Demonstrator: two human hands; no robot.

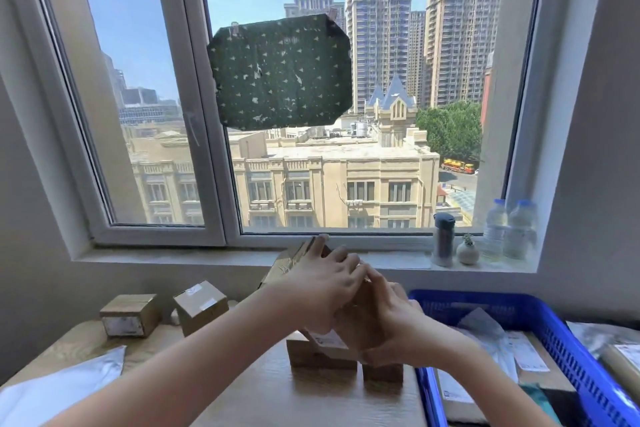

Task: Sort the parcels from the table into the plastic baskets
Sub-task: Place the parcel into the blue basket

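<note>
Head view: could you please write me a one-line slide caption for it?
The left hand and right hand grip a parcel over the table, beside a part-filled blue basket.

The basket (pixel 540 308) was bright blue. The held box (pixel 360 322) was brown with a white label (pixel 329 340). The far-left box (pixel 130 314) was brown too, its front whitish. The bench (pixel 311 399) showed pale wood grain. The mailer (pixel 62 388) was white. The cloth (pixel 280 73) was dark green, scattered with small pale marks. The bottle caps (pixel 498 202) were blue.
</note>
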